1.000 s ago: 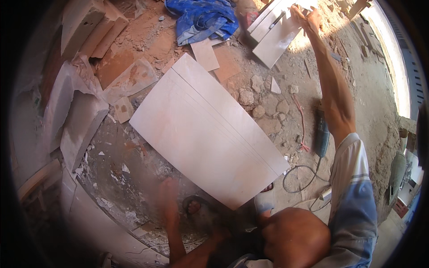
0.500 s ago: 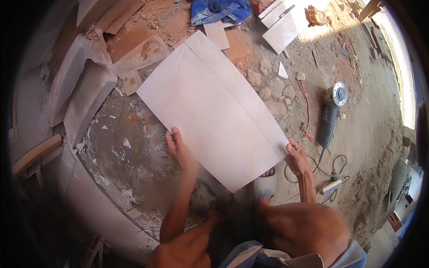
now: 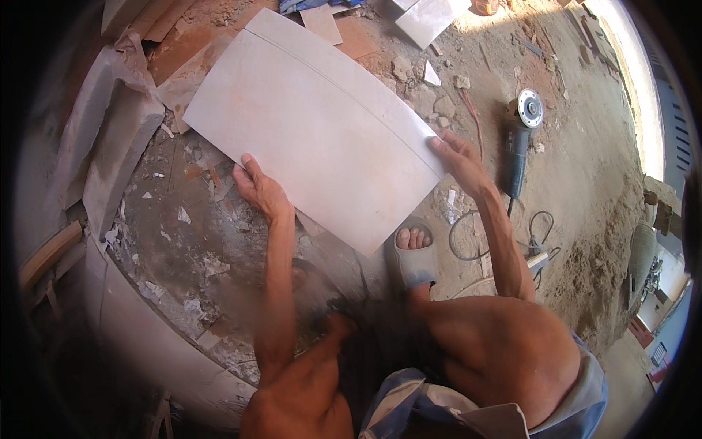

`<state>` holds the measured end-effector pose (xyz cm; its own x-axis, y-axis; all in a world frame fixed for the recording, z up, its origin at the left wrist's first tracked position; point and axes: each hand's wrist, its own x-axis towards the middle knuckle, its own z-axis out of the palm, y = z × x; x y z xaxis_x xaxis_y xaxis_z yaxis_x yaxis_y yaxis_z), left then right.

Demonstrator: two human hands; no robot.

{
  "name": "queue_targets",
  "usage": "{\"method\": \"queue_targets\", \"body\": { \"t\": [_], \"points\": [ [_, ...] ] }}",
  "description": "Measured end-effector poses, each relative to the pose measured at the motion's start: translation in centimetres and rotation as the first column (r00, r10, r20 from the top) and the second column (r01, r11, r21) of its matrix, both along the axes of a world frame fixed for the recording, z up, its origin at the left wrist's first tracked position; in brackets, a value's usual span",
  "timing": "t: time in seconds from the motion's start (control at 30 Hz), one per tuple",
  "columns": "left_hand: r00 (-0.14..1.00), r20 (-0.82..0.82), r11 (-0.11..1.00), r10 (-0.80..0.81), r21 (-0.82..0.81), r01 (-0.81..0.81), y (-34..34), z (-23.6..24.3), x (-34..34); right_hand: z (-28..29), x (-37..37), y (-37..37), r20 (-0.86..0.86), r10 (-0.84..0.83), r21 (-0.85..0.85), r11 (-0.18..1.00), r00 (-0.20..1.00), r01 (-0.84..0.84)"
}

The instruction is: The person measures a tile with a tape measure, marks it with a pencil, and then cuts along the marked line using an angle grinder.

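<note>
- Two hands grip one large pale tile point(image 3: 314, 132), which lies tilted across the rubble-strewn floor point(image 3: 183, 234) and reaches away from the person.
- The left hand point(image 3: 259, 192) is closed on the tile's near left edge, thumb on top and fingers curled under.
- The right hand point(image 3: 461, 162) clasps the tile's right edge, fingers spread flat over its top face beside a thin scored line point(image 3: 351, 80) that runs along the tile's length.
- Between the two hands, just below the tile's near corner, a foot in a grey sandal point(image 3: 414, 256) stands on the floor.
- Just to the right of the right hand lies an angle grinder point(image 3: 519, 139), disc end pointing away, its black cable point(image 3: 504, 234) looping down beside the right forearm.
- Beyond the tile's far end, well away from both hands, lie smaller tile offcuts point(image 3: 428, 18) and a scrap of blue cloth point(image 3: 311, 4).
- Left of the left hand, grey slabs point(image 3: 110, 146) lean on the debris.
</note>
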<state>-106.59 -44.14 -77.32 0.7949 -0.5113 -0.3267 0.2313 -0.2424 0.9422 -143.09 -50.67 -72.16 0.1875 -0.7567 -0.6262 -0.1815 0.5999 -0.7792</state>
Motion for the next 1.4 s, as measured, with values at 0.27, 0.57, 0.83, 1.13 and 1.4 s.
{"method": "queue_targets", "body": {
  "t": [0.27, 0.57, 0.83, 1.13, 1.4],
  "points": [
    [0.991, 0.037, 0.987, -0.127, 0.104, 0.123, 2.7, 2.5, 3.7, -3.1, -12.4, 5.7, -0.859, -0.500, -0.512, 0.828, 0.109, -0.228],
    [0.579, 0.190, 0.609, -0.793, 0.291, 0.738, -1.0, 18.9, 8.3, -7.1, -16.1, 5.0, -0.857, -0.465, -0.502, 0.851, 0.222, -0.154],
    [-0.006, -0.085, -0.041, -0.996, 0.408, 0.912, -4.4, 29.1, -1.4, 3.8, -14.4, 4.9, -0.217, -0.475, -0.221, 0.875, 0.853, 0.431],
    [0.167, -0.160, 0.226, -0.973, -0.515, 0.826, -3.2, 19.7, -22.1, 14.9, -5.0, 7.2, 0.873, -0.109, -0.027, 0.962, 0.476, 0.270],
    [0.205, -0.462, 0.476, -0.863, -0.604, 0.639, 0.5, 15.4, -20.8, 10.4, 0.6, 9.2, 0.970, -0.243, 0.237, 0.961, -0.024, -0.139]
  ]
}}
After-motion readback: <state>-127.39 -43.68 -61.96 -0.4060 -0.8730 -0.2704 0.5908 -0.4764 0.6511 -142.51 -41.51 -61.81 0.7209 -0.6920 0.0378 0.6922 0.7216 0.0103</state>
